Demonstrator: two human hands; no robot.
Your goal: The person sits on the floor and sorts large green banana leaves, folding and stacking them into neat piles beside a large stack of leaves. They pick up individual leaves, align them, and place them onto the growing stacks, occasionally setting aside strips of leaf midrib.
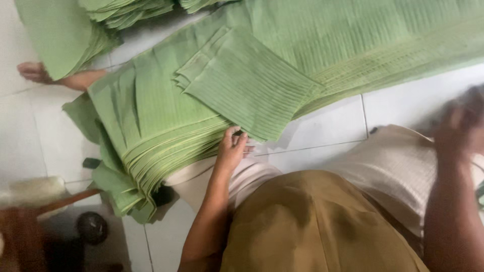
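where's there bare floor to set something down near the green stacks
Bare white tile lies between the long green stack and the cream cloth. More runs along the far-left edge. It is crowded where the left hand touches the folded green piece on the fanned pile.

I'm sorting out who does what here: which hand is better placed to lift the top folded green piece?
Probably the left hand: its fingers touch the folded green piece at its near edge. The right hand is raised, blurred, off the stack.
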